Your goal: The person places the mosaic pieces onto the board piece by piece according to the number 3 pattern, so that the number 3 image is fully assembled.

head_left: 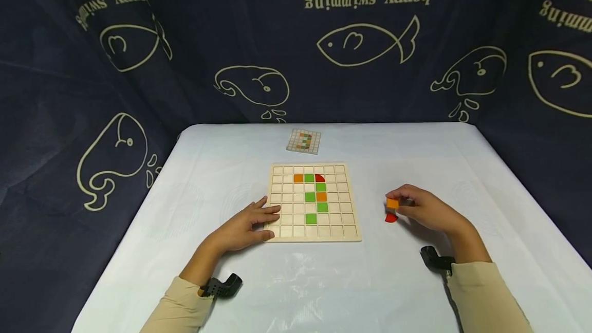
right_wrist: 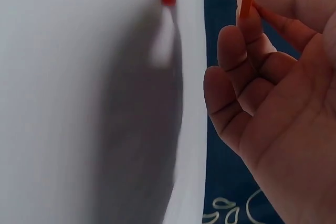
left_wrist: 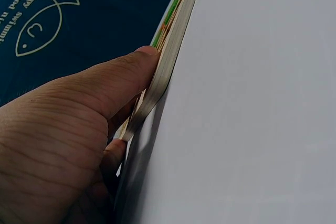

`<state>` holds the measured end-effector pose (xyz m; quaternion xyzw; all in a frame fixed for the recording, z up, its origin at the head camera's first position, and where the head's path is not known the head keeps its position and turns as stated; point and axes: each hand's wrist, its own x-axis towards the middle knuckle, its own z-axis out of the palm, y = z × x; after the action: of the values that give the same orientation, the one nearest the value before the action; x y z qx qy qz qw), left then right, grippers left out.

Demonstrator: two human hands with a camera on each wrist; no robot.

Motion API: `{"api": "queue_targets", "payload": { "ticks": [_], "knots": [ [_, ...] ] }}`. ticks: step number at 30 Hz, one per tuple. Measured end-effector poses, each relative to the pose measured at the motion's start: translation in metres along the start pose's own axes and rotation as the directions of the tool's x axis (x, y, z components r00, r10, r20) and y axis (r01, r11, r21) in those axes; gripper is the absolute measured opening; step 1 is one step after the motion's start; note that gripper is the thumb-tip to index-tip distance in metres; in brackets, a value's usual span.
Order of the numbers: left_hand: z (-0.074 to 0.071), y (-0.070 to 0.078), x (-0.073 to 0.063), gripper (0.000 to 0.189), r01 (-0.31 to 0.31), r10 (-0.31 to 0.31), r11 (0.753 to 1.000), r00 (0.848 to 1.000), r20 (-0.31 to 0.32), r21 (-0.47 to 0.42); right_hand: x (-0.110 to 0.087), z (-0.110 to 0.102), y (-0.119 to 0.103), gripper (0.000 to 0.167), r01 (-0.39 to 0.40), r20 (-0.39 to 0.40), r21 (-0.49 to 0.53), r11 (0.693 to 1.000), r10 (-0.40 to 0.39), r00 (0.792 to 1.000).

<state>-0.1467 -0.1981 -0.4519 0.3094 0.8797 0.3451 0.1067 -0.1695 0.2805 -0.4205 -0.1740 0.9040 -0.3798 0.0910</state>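
A light wooden grid board (head_left: 330,231) lies flat on the table, with green, orange and red tiles set in some of its squares. My left hand (head_left: 247,225) rests at its left front corner, fingers loosely spread over the edge. In the left wrist view the thumb of that hand (left_wrist: 68,103) touches the board's side (left_wrist: 170,45). Right of the board, my right hand (head_left: 425,207) pinches an orange square tile (head_left: 392,203) between thumb and fingertips, raised off the table. In the right wrist view, the orange tile (right_wrist: 245,2) shows edge-on. Just below it lies a red quarter-round tile (head_left: 391,217).
Behind the board lies a small pattern card (head_left: 303,141) showing a grid with coloured squares. The white tablecloth (head_left: 296,287) covers the table. A dark blue curtain (head_left: 296,91) with fish drawings hangs along its back and sides.
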Motion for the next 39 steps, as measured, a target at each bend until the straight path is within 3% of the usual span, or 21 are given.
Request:
{"api": "queue_targets", "payload": {
  "ticks": [10, 17, 24, 30, 39],
  "knots": [
    [0.000, -0.001, 0.000, 0.051, 0.002, -0.002, 1.000, 1.000, -0.001, -0.004, 0.024, 0.017, -0.022, 0.027, 0.012, 0.035, 0.059, 0.998, -0.014, 0.999],
    [0.000, 0.000, 0.000, 0.051, 0.005, -0.005, 1.000, 1.000, -0.001, -0.006, 0.037, 0.029, -0.037, 0.031, -0.003, 0.101, 0.124, 0.992, -0.009, 0.995],
    [0.000, -0.001, 0.000, 0.051, -0.002, 0.002, 1.000, 1.000, -0.004, -0.005, 0.048, 0.042, -0.054, 0.031, 0.087, 0.079, 0.059, 0.994, -0.092, 0.993],
    [0.000, -0.002, 0.000, 0.051, -0.011, 0.011, 1.000, 1.000, -0.003, -0.004, 0.058, 0.057, -0.068, 0.033, 0.103, 0.107, 0.082, 0.991, -0.111, 0.988],
    [0.000, -0.001, 0.000, 0.050, -0.016, 0.016, 1.000, 1.000, -0.007, -0.007, 0.073, 0.075, -0.089, 0.031, 0.192, 0.156, 0.112, 0.975, -0.208, 0.966]
  ]
}}
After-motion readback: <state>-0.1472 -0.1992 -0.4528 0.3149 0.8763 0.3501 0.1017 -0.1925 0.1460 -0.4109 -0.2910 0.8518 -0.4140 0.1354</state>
